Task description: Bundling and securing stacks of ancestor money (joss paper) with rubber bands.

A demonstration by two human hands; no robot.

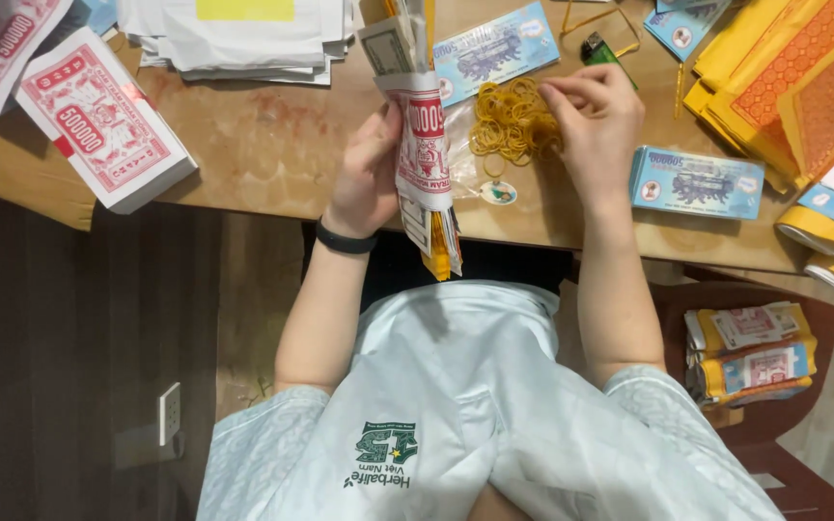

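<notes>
The head camera, the only view, looks straight down over a pale shirt front to a worn brown wooden table point(272, 145).

The left hand point(369, 169) holds an upright bundle of mixed paper notes, red-and-white on the outside with yellow sheets showing at the bottom point(427, 164). Its fingers are curled and pressed against the bundle's left face, clamping the sheets together; the thumb is hidden behind the paper. The bundle stands on edge over the near rim of the table, its lower end hanging past the edge toward the lap, which seems to keep the stack squared and both its ends free. A black band point(345, 239) circles that wrist.

The right hand point(596, 121) rests just right of the bundle, on a loose heap of yellow rubber bands point(509, 121) lying on a clear plastic bag. Its fingertips are bunched together and dip into the heap, apparently pinching at a band, though which one cannot be made out.

Around them lie a thick red-and-white block of printed notes point(103, 121) at the far left, a banded blue stack of notes point(697, 181) just right of the right hand, a green lighter point(600, 48) beyond it, and folded yellow-and-orange patterned papers point(793, 77) at the right. Finished bundles point(755, 357) sit on a brown stool below the table.
</notes>
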